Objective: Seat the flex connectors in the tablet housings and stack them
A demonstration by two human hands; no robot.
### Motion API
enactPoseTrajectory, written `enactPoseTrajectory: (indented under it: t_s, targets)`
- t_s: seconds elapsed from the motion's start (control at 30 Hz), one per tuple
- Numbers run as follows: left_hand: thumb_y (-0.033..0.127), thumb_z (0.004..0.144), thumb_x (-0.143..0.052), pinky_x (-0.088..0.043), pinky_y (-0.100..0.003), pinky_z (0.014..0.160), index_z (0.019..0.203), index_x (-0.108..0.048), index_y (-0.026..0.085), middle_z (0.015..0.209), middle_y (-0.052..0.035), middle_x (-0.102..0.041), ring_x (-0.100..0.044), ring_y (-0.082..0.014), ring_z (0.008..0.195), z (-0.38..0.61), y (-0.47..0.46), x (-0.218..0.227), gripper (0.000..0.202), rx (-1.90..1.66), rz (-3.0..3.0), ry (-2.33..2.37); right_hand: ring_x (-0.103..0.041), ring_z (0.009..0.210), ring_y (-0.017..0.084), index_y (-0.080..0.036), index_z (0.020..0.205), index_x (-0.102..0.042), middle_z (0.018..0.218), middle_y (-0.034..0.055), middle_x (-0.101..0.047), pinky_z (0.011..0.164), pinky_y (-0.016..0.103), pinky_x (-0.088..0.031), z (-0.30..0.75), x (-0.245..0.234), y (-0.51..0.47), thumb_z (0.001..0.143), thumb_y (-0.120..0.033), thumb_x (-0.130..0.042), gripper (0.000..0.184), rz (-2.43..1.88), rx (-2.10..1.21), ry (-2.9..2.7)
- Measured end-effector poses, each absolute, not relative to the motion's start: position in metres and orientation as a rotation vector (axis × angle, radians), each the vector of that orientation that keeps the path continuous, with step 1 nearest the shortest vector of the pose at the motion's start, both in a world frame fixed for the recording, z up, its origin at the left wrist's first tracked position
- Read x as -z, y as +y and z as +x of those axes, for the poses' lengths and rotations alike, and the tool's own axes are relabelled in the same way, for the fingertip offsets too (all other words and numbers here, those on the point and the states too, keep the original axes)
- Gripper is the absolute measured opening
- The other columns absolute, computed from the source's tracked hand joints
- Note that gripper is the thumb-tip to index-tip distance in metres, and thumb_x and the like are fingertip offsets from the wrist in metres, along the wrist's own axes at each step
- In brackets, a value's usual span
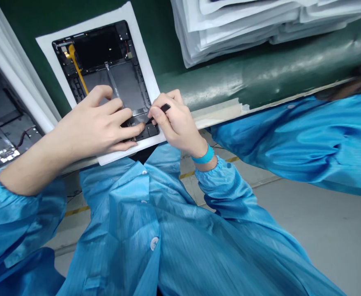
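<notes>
An opened tablet housing [123, 84] lies on a white foam sheet [148, 68], its dark inner parts showing. Inside it are a yellow flex cable [77, 68] and a grey ribbon cable [112, 80]. My left hand [103, 123] lies over the housing's lower left part, fingers stretched out and fingertips near the bottom edge. At the lower right corner, my right hand [175, 121] is closed around a slim black hand tool [165, 108]. The tool's tip points down into the housing beside my left fingertips; its exact kind is not clear.
Stacked white foam sheets [229, 31] lie at the back right on the green mat [205, 88]. Another opened device [4, 111] is at the left, partly cut off. A person's blue sleeve [306, 135] reaches the table edge on the right.
</notes>
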State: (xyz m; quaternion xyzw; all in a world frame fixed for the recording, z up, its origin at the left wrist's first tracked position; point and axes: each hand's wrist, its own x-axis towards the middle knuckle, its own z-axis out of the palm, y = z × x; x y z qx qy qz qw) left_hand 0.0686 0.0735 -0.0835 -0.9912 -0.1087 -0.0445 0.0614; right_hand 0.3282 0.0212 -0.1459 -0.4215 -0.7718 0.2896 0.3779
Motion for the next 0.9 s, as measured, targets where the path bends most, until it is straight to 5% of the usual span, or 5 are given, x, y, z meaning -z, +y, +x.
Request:
enactPoseTrajectory:
  t_s: [0.37, 0.63, 0.9]
  targets:
    - [0.057, 0.123, -0.045, -0.063, -0.054, 0.107, 0.124, -0.078, 0.026, 0.094, -0.0024, -0.058, -0.070, -0.0223, 0.095, 0.068, 0.075, 0.090, 0.045, 0.167, -3.059, -0.366, -0.065, 0.102, 0.020, -0.023, 0.108, -0.059, 0.104, 0.0023, -0.065, 0.116, 0.055, -0.053, 0.326, 0.155, 0.023, 0.126, -0.053, -0.023, 0.051, -1.034, -0.680, -2.030]
    - [0.061, 0.123, -0.047, -0.055, -0.061, 0.117, 0.147, -0.072, 0.029, 0.102, -0.0029, -0.065, -0.072, -0.0251, 0.105, 0.063, 0.073, 0.100, 0.048, 0.258, -3.198, -0.515, -0.066, 0.098, 0.020, -0.023, 0.103, -0.060, 0.096, 0.0008, -0.063, 0.112, 0.052, -0.056, 0.329, 0.145, 0.019, 0.126, -0.053, -0.021, 0.055, -1.155, -0.708, -1.928]
    - [0.062, 0.125, -0.040, -0.057, -0.059, 0.114, 0.150, -0.069, 0.024, 0.101, -0.0025, -0.065, -0.073, -0.0243, 0.104, 0.062, 0.074, 0.102, 0.055, 0.247, -3.152, -0.452, -0.068, 0.105, 0.022, -0.023, 0.105, -0.063, 0.099, 0.0016, -0.064, 0.121, 0.058, -0.053, 0.330, 0.147, 0.021, 0.125, -0.058, -0.020, 0.059, -1.181, -0.732, -1.924]
